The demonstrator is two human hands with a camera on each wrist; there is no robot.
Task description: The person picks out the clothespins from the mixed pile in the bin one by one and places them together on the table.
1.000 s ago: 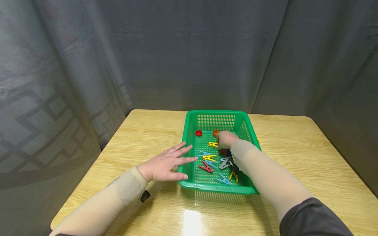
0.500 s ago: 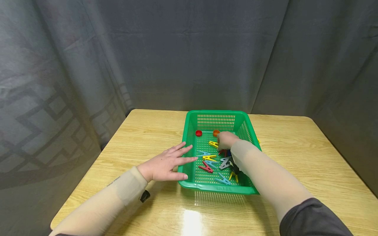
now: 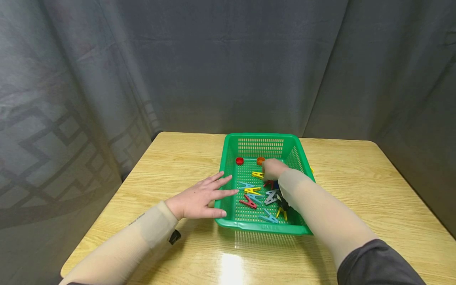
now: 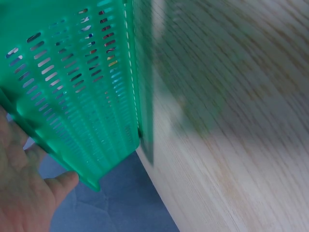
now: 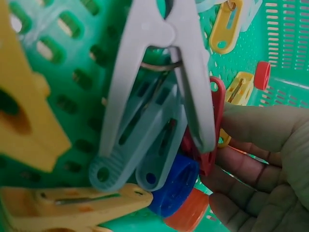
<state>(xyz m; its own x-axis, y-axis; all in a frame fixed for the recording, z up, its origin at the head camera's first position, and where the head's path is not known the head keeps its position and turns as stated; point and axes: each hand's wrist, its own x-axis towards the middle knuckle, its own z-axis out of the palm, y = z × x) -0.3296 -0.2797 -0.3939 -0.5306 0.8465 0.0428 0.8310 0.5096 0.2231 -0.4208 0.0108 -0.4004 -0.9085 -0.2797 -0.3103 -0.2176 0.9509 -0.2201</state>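
Pinching the red clip (image 5: 218, 111) cleanly would, I'd judge, mean steering clear of the grey clip (image 5: 159, 34) crossing before it. Seen from the right wrist, it lies at ten o'clock from the right hand (image 5: 277, 174), by the bent fingers; whether they grip it, I can't tell. The left hand (image 3: 201, 198), fingers spread, overlaps the basket (image 3: 261, 227) around nine o'clock.

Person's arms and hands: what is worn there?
Left hand and right hand are bare. Beige sleeves cover both forearms, the left with dark marking. A black piece sits by the left wrist; the right arm has a dark outer sleeve.
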